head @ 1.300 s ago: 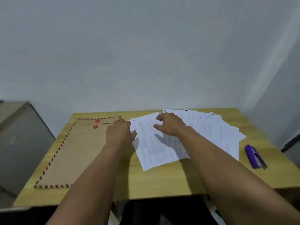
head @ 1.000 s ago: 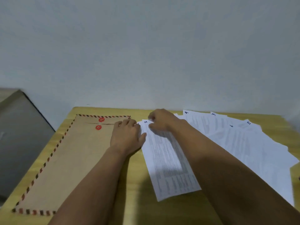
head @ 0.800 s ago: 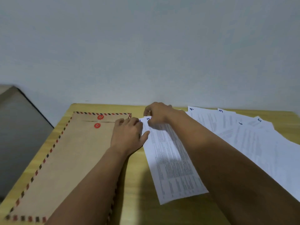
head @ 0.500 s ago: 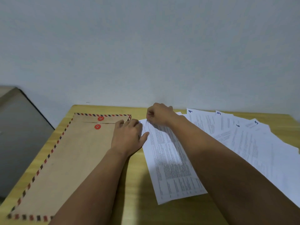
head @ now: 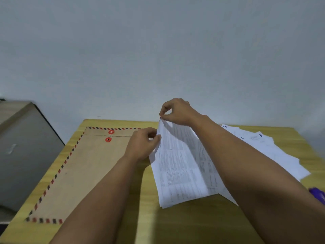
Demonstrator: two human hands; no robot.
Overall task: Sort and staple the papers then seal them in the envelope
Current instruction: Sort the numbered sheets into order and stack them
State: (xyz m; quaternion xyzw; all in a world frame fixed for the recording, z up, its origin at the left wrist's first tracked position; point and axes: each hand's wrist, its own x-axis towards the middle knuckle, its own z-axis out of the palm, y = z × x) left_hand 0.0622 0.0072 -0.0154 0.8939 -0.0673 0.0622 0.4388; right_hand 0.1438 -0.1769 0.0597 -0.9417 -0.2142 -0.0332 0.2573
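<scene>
A yellow wood desk (head: 175, 226) stands against a plain grey wall (head: 158, 50). Loose papers (head: 274, 152) show the numbers 3, 5 and 6. The right hand (head: 177, 110) has its grip pinched on the top corner of a sheet (head: 177, 166), lifting it. The left hand (head: 143, 144) has its grip closed on the sheet's left edge, just below. The envelope (head: 84, 166) lies left of both grips, the purple stapler (head: 318, 196) far right.

My yellowish wood tabletop (head: 184, 224) is pushed right up against a plain pale grey wall (head: 158, 50), and there's a grey cabinet (head: 26, 152) off to my left, pretty soft light.
</scene>
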